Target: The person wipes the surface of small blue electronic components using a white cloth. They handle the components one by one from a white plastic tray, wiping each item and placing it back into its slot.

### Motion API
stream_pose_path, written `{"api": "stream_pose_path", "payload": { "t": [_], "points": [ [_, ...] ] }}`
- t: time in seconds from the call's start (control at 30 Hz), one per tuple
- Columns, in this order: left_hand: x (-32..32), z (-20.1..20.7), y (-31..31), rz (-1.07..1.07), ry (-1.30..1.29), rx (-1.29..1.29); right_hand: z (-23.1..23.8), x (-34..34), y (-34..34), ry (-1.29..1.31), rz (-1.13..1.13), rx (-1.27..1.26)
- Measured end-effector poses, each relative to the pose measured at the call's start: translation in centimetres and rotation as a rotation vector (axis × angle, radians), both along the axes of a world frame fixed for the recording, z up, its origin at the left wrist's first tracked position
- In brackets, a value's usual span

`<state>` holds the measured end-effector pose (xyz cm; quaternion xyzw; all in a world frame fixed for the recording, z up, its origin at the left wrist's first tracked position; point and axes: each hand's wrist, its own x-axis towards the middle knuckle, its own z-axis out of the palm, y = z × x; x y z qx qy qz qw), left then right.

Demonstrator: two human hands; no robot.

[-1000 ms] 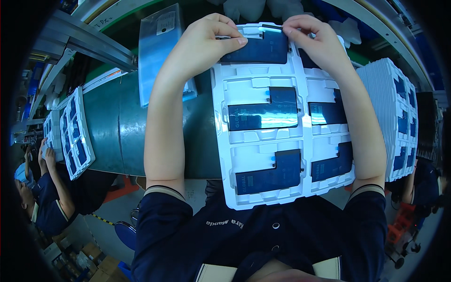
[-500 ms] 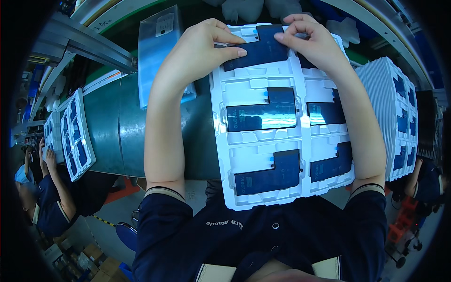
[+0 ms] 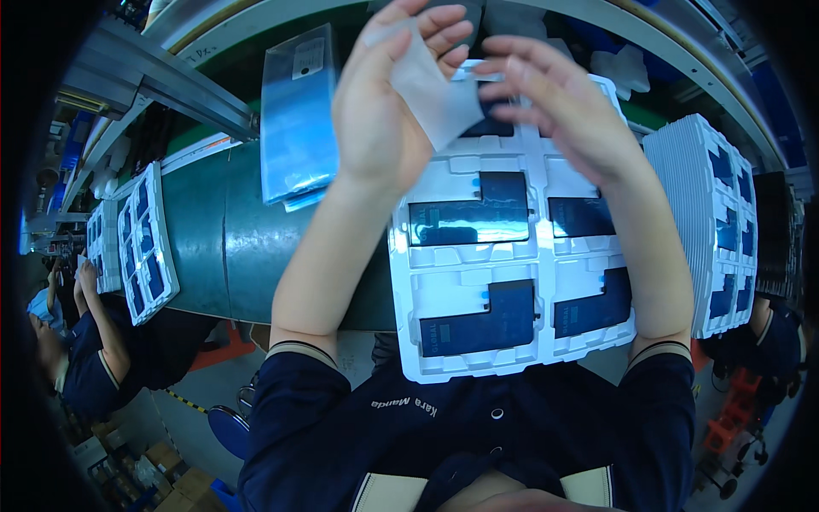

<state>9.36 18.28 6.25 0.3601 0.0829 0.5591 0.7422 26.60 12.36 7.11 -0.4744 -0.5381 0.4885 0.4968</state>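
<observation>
I count two hands of mine, the left hand [image 3: 375, 119] and the right hand [image 3: 563, 111], with one thin white sheet [image 3: 435, 94] between them. One white tray [image 3: 512, 256] lies before me, showing four dark L-shaped parts in full. One stack of trays [image 3: 717, 222] stands to my right, two more trays [image 3: 128, 247] lie to my left, and one clear blue bag [image 3: 297, 119] rests on the desk [image 3: 222, 239].

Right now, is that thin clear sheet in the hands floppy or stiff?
Probably floppy: the clear sheet curves between the left hand and the right hand. It looks very thin and see-through, so likely light. It seems glossy, so it may slip from fingertips.
</observation>
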Motion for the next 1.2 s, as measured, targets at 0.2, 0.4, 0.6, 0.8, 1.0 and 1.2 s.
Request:
{"api": "stream_pose_path", "payload": {
  "t": [0.2,0.4,0.6,0.8,1.0,1.2],
  "points": [
    [1.7,2.7,-2.0,0.031,0.001,0.004,0.7,1.5,-0.4,0.359,0.135,-0.216],
    [3.5,0.5,-1.4,0.146,1.149,0.827,0.6,9.8,0.2,0.128,-0.148,0.196],
    [7.6,-1.9,-2.7,0.338,1.528,1.406,0.1,15.2,-0.2,-0.073,-0.311,0.217],
    [8.7,-1.7,-1.5,0.321,1.481,1.278,-1.5,17.4,-0.4,-0.072,-0.421,0.223],
    [6.2,3.2,-1.4,-0.287,1.214,1.123,-1.5,15.4,-0.4,-0.221,-0.194,0.171],
    [4.5,3.0,-1.4,-0.742,1.01,1.125,-1.3,13.0,-0.7,-0.458,-0.066,0.035]
  ]
}}
